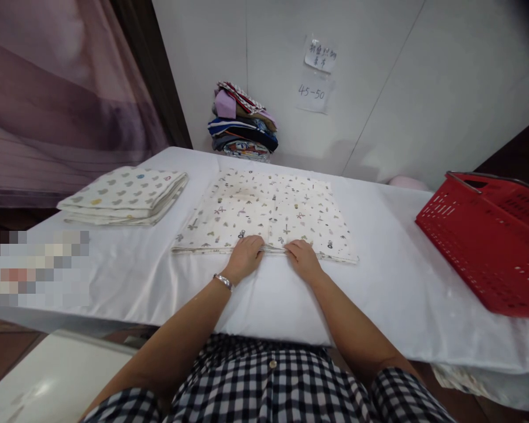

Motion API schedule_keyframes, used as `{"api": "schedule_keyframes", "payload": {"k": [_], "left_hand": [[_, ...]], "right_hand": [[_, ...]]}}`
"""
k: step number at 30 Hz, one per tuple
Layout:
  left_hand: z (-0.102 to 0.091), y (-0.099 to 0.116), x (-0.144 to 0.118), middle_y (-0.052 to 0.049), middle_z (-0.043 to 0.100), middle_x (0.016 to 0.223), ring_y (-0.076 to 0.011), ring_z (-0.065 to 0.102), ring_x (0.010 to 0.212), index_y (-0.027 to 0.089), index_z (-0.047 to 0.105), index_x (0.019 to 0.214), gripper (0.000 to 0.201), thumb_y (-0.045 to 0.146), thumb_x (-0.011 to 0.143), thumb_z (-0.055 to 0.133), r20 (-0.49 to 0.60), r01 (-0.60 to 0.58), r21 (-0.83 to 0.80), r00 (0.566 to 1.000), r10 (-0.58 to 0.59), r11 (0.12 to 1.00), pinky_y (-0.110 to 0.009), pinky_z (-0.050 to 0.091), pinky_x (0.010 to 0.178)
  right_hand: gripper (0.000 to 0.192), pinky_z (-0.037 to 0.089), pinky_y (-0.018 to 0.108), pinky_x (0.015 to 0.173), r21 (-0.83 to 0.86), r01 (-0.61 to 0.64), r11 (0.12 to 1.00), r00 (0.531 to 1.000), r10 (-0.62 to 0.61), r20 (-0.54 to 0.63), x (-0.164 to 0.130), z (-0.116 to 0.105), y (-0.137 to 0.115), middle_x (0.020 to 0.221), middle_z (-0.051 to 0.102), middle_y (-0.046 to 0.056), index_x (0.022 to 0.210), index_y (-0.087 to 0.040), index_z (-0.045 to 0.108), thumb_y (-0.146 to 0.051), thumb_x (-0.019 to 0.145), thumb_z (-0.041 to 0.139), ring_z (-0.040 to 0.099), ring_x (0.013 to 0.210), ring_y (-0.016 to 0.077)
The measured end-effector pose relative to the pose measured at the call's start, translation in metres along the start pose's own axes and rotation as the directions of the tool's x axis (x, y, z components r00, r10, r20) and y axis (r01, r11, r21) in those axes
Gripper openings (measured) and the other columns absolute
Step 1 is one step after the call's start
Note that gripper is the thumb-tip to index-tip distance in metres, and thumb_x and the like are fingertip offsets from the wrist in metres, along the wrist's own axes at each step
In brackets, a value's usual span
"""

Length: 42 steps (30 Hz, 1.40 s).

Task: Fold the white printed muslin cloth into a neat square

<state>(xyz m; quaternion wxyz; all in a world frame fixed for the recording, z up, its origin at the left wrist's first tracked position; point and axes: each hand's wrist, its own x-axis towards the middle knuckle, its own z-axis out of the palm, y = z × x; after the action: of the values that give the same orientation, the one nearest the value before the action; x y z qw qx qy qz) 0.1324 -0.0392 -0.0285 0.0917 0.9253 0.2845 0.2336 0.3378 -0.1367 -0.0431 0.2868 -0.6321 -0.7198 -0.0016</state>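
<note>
Surface: white-covered table against a pale wall, wide enough to lay cloth out flat.
Cloth: cream, small scattered prints, spread square, stretching away from both grips.
Left hand: fingers curled together, pinching the near hem, knuckles up.
Right hand: likewise closed on the hem, just beside the left, keeping the edge straight.
Stack: folded, well left of the grips.
Basket: red, far right.
Pile: mixed fabrics, beyond the cloth, by the wall.

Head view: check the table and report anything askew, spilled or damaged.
Nothing spilled or damaged. The red basket sits tilted at the table's right edge. The patterned cloth lies flat under both hands, left hand and right hand, at its near edge.
</note>
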Motion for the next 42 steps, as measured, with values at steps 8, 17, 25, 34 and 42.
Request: {"api": "schedule_keyframes", "payload": {"k": [8,17,25,34,42], "left_hand": [[0.000,0.003,0.003,-0.007,0.065,0.090,-0.0224,0.058,0.090,0.018,0.057,0.095,0.015,0.014,0.085,0.047,0.021,0.018,0.054,1.000,-0.019,0.998,-0.039,0.043,0.083],[-0.002,-0.001,-0.004,-0.005,0.066,0.087,-0.0209,0.057,0.087,0.019,0.060,0.090,0.020,0.016,0.090,0.040,0.019,-0.051,0.051,0.999,0.050,0.997,-0.038,0.042,0.081],[-0.002,0.000,-0.007,-0.007,0.064,0.093,-0.0219,0.055,0.092,0.019,0.061,0.090,0.019,0.016,0.089,0.043,0.016,-0.032,0.039,0.999,0.031,0.999,-0.039,0.042,0.081],[-0.008,0.005,-0.008,-0.007,0.063,0.098,-0.0216,0.054,0.095,0.017,0.060,0.099,0.023,0.010,0.086,0.042,0.091,-0.020,0.129,0.996,0.008,0.991,-0.037,0.042,0.082],[-0.018,-0.013,-0.022,-0.009,0.064,0.099,-0.0240,0.054,0.096,0.017,0.061,0.098,0.028,0.005,0.082,0.042,0.038,0.102,0.228,0.993,-0.113,0.968,-0.039,0.042,0.081]], "right_hand": [[0.024,0.041,0.036,0.082,-0.017,0.022,1.000,1.000,-0.022,0.000,0.001,0.001,0.001,0.099,0.062,0.008,0.102,-0.020,0.067,-0.019,0.092,0.045,0.051,0.092,0.0214],[0.026,0.040,0.034,0.080,-0.068,-0.001,0.998,0.999,0.004,0.052,0.000,0.000,-0.004,0.098,0.062,0.008,0.104,-0.021,0.068,-0.018,0.092,0.045,0.050,0.091,0.0206],[0.031,0.038,0.035,0.085,-0.066,0.069,0.995,0.995,-0.064,0.075,-0.002,0.000,-0.010,0.106,0.061,0.009,0.114,-0.022,0.064,-0.016,0.091,0.045,0.050,0.100,0.0207],[0.029,0.036,0.035,0.081,-0.191,0.083,0.978,0.983,-0.049,0.177,0.013,0.006,-0.025,0.103,0.061,0.010,0.113,-0.018,0.064,-0.017,0.092,0.045,0.048,0.095,0.0226],[0.025,0.036,0.034,0.078,-0.209,0.129,0.969,0.968,-0.077,0.238,0.037,0.022,-0.057,0.101,0.060,0.010,0.108,-0.018,0.064,-0.016,0.092,0.045,0.048,0.092,0.0226]]}}
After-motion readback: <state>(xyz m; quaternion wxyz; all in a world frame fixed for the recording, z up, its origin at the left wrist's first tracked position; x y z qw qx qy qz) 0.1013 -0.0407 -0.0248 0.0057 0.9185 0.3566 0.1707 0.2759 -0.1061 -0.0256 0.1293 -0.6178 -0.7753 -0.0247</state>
